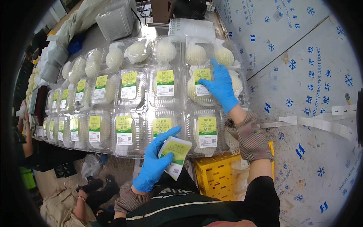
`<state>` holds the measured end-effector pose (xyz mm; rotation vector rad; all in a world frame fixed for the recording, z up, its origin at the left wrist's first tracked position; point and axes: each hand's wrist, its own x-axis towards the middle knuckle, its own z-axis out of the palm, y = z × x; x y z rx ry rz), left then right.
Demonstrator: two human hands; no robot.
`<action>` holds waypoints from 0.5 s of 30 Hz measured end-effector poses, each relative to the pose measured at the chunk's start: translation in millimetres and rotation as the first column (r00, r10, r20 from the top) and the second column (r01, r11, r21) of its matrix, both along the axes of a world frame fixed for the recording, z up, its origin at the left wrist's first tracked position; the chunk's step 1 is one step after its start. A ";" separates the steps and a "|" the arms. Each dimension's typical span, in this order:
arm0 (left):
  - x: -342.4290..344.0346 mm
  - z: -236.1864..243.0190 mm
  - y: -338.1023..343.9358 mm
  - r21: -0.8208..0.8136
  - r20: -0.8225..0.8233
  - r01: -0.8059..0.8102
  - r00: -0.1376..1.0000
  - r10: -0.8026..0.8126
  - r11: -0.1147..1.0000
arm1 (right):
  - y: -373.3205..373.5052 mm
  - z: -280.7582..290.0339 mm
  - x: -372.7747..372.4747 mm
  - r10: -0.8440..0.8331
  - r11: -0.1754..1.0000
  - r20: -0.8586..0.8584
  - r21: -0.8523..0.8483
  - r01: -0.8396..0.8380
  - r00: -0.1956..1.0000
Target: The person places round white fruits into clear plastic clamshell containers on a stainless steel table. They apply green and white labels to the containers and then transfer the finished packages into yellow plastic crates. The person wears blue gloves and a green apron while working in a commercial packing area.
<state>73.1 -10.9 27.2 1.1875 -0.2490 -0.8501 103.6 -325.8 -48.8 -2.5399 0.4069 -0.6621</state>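
Observation:
My left hand (150, 166), in a blue glove, grips a small stack of green-and-white labels (177, 156) in front of the table's near edge. My right hand (222, 86), gloved the same way, reaches forward with its fingers spread. Its thumb and fingertips touch a clear plastic box around a green-and-white label (201, 75) on the lid. Inside that box sits pale produce (191, 87) in white foam netting. Just nearer stands another labelled clear box (207, 130). Behind my right hand, a box of pale produce (196, 54) shows no label.
Several rows of similar boxes (128, 90) cover the table. At the back stand stacked clear trays (115, 20). A printed panel wall (302, 75) bounds the right side, and a yellow crate (213, 178) stands below the near edge. Another person's arm (80, 202) shows at lower left.

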 end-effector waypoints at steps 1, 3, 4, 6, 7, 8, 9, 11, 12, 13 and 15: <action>2.8 -0.7 -4.3 0.024 -0.003 0.012 1.000 -0.012 1.000 | 8.0 11.2 -5.5 0.040 0.977 0.059 -0.210 -0.027 0.997; 6.5 -7.9 -19.0 0.113 -0.016 0.002 1.000 0.000 0.994 | 10.8 14.8 -18.4 0.153 0.913 0.070 -0.391 -0.114 0.986; 3.6 -12.9 -26.8 0.121 0.057 -0.057 0.997 0.050 0.991 | 10.1 12.4 -26.2 0.219 0.913 0.031 -0.360 -0.193 0.975; 5.4 -23.3 -40.0 0.116 0.222 -0.198 0.960 0.169 0.973 | 29.0 23.9 -41.1 0.316 0.931 -0.024 0.198 -0.306 0.948; 4.2 -22.7 -48.2 0.115 0.279 -0.267 0.933 0.227 0.957 | 52.9 47.4 -65.2 0.338 0.708 -0.052 0.672 -0.217 0.940; 1.6 -21.0 -55.0 0.117 0.297 -0.257 0.931 0.213 0.959 | 75.7 63.0 -83.8 0.343 0.571 -0.072 0.807 -0.147 0.937; -1.1 -17.8 -63.0 0.113 0.310 -0.236 0.931 0.191 0.965 | 96.3 79.6 -100.0 0.339 0.418 -0.095 0.906 -0.059 0.936; -7.3 -20.5 -73.4 0.079 0.277 -0.207 0.944 0.178 0.975 | 107.6 101.5 -112.2 0.280 0.506 -0.128 0.862 -0.033 0.951; -9.0 -15.9 -73.6 0.145 0.307 -0.119 0.949 0.070 0.982 | 102.9 106.0 -114.5 0.264 0.591 -0.153 0.806 -0.034 0.952; -10.6 -6.7 -74.9 0.208 0.328 -0.016 0.943 -0.054 0.978 | 86.7 105.3 -115.4 0.129 0.547 -0.090 0.837 0.004 0.988; -13.4 -9.3 -65.6 0.217 0.313 0.163 0.922 -0.227 0.962 | 35.6 106.7 -98.8 -0.039 0.501 -0.056 0.863 0.068 0.998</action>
